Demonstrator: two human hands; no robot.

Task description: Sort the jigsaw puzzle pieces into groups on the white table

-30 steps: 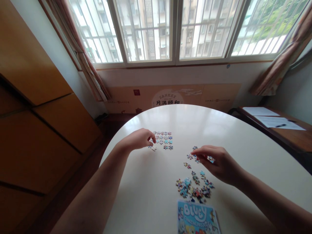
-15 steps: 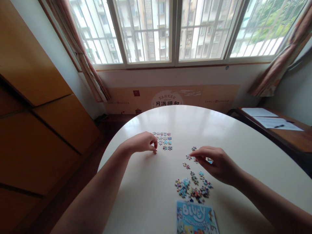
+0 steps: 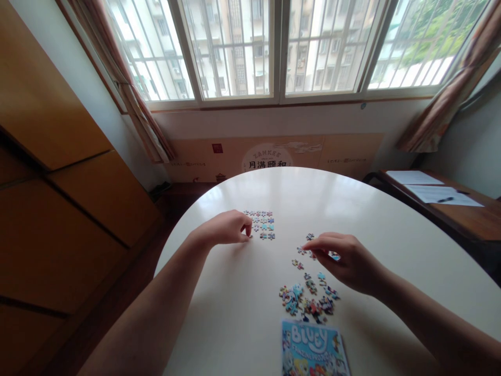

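Observation:
My left hand is at the lower left of neat rows of jigsaw pieces. Its thumb and fingertips pinch a small jigsaw piece, mostly hidden, low over the white table. To the right, my right hand is closed, fingertips pointing left, at a jigsaw piece that shows just past them. The fingers partly cover this piece and others under the palm. Loose jigsaw pieces lie in a jumbled pile nearer me, with several single ones scattered between pile and hand.
A blue Bluey picture card or box lies at the near edge of view, below the pile. The round white table has a curved far edge. A side table with papers and a pen stands at right, a wooden cabinet at left.
The left fingertips have shifted slightly up toward the rows with the piece. My right hand stays nearly in place. The whole view has moved a little.

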